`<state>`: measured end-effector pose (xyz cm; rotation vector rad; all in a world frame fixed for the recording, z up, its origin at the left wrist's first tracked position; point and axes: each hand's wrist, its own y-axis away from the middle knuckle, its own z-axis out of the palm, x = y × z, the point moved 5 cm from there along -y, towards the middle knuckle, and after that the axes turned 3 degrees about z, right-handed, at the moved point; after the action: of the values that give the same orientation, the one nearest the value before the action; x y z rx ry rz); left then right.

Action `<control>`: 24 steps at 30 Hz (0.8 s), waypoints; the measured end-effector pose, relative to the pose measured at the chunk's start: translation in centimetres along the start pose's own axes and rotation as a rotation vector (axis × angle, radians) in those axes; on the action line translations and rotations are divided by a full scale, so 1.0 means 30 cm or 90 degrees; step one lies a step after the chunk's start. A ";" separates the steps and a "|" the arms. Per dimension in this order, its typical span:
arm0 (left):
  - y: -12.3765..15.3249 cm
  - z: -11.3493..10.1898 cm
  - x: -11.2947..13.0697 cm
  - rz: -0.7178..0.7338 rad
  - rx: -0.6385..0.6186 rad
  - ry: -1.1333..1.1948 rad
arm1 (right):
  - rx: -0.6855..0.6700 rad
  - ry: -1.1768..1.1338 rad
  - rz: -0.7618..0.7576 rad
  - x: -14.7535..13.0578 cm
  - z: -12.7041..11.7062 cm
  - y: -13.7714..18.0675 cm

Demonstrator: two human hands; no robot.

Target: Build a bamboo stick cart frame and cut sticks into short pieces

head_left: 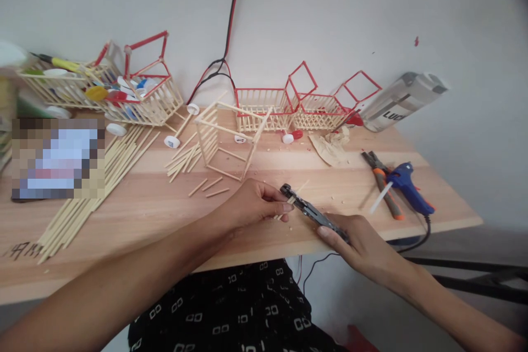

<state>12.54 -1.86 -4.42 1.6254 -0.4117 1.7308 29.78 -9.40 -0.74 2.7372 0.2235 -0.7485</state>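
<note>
My left hand (258, 202) pinches a thin wooden stick (304, 185) near the front edge of the table, possibly with a second one beside it. The stick crosses the jaw end of grey-black pliers (315, 214). My right hand (358, 237) is wrapped around the handles of these pliers. Just beyond my left hand stands an open box frame (225, 155) built of sticks. Several short stick pieces (209, 184) lie to the left of it. Whether the jaws touch the stick is too small to tell.
Long sticks (97, 187) and a blurred-out phone (61, 162) lie at left. Small stick carts (152, 102) with red handles and baskets (264, 110) line the wall. At right are orange-handled pliers (385, 190), a blue glue gun (410, 187) and a grey-white pouch (402, 102).
</note>
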 end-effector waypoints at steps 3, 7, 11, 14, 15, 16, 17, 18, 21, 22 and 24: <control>0.003 -0.001 0.008 -0.002 0.016 -0.016 | -0.019 0.002 0.011 -0.006 -0.001 -0.001; 0.003 -0.004 0.013 0.000 0.020 -0.026 | -0.024 0.004 0.025 -0.018 -0.008 -0.002; 0.000 -0.008 0.019 0.013 0.017 -0.059 | -0.017 0.014 0.035 -0.023 -0.011 0.002; -0.002 -0.009 0.028 0.020 0.015 -0.076 | -0.030 -0.004 0.044 -0.026 -0.013 0.004; -0.002 -0.007 0.028 0.016 0.010 -0.074 | -0.035 -0.009 0.049 -0.028 -0.015 0.005; -0.003 -0.006 0.027 0.010 0.005 -0.069 | -0.039 -0.012 0.056 -0.030 -0.018 0.006; -0.004 -0.005 0.026 0.004 0.003 -0.064 | -0.042 -0.014 0.063 -0.032 -0.021 0.007; -0.004 -0.004 0.023 0.000 0.002 -0.059 | -0.045 -0.016 0.069 -0.035 -0.024 0.008; -0.006 -0.003 0.017 0.001 0.000 -0.054 | -0.060 -0.019 0.083 -0.041 -0.034 0.013; -0.006 -0.002 0.014 0.003 -0.003 -0.052 | -0.068 -0.021 0.087 -0.041 -0.036 0.015; -0.005 0.001 0.009 0.000 -0.013 -0.043 | -0.090 -0.027 0.093 -0.039 -0.039 0.018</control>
<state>12.69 -1.71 -4.20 1.6736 -0.4601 1.6696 29.47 -9.62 0.96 2.5697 0.0646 -0.7207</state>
